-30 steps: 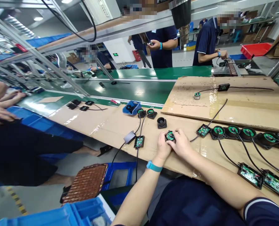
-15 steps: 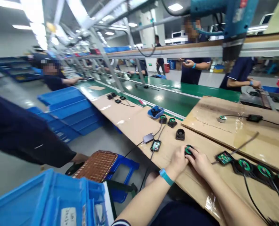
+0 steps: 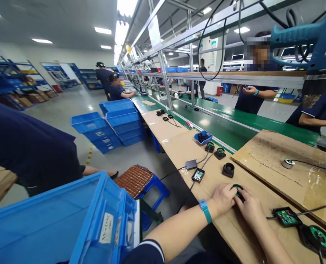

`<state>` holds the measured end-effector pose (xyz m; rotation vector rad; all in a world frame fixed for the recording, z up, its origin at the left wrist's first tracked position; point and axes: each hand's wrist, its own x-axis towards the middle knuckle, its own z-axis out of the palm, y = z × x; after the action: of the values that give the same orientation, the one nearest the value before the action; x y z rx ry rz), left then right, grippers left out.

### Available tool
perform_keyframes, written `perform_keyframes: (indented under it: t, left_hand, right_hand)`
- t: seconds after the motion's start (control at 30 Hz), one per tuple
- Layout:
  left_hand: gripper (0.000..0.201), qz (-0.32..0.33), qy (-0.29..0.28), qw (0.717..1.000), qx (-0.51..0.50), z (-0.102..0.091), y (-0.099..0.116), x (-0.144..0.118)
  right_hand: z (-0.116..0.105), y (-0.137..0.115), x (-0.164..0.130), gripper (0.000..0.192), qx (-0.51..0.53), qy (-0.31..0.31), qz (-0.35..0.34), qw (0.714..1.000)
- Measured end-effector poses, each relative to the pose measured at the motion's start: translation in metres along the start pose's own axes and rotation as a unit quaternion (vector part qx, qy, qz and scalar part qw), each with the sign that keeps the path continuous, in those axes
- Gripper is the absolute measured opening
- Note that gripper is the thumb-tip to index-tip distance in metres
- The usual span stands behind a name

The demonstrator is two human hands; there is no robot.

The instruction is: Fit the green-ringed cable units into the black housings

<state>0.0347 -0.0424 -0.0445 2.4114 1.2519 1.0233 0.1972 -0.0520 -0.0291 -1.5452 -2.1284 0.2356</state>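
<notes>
Both my hands meet around a small round black part with a green circuit board (image 3: 238, 190) at the edge of the cardboard-covered bench. My left hand (image 3: 224, 198), a teal strap on its wrist, grips it from the left. Fingers of my right hand (image 3: 249, 207) close on its other side and hide much of it. Just beyond sits an empty black round housing (image 3: 228, 169). Left of my hands lies an open black box with a green circuit board (image 3: 198, 175), beside a closed grey box (image 3: 191, 164). Another open circuit box (image 3: 286, 216) rests to the right.
A blue parts tray (image 3: 203, 137) stands near the green conveyor (image 3: 229, 134). A blue power tool (image 3: 303, 44) hangs at upper right. Large blue bins (image 3: 47, 216) and a woven-topped stool (image 3: 135, 179) are on the left. A person bends at far left; co-workers stand across the line.
My view has turned left, so the bench and hands appear shifted right and lower. Both hands stay on the round part.
</notes>
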Motion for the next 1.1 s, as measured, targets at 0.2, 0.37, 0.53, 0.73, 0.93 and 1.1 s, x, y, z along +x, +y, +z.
perform_keyframes:
  t: [0.2,0.37,0.53,0.73,0.93,1.1]
  left_hand:
    - [0.040,-0.028,0.012,0.997,-0.066,-0.001,-0.001,-0.005]
    - [0.088,-0.055,-0.004,0.990,-0.131,0.004,-0.006,-0.005]
    - [0.149,-0.075,0.000,0.978,-0.195,0.002,-0.009,-0.003]
    - [0.156,-0.086,0.060,0.966,-0.237,0.000,-0.010,-0.003]
    - [0.147,-0.094,0.049,0.971,-0.214,0.004,-0.014,-0.001]
    - [0.140,-0.079,0.046,0.978,-0.189,0.000,-0.010,-0.007]
  right_hand:
    - [0.004,0.002,0.002,0.046,0.006,0.018,0.019,1.000]
    - [0.004,0.003,0.004,0.048,0.012,0.011,0.040,0.999]
    - [-0.020,-0.002,0.007,0.047,-0.012,-0.007,0.041,0.999]
    - [-0.034,0.001,-0.001,0.062,-0.046,0.130,0.071,0.988]
    - [-0.019,0.014,-0.001,0.055,-0.055,0.087,0.085,0.991]
    - [-0.006,0.006,-0.005,0.047,-0.052,0.056,0.052,0.996]
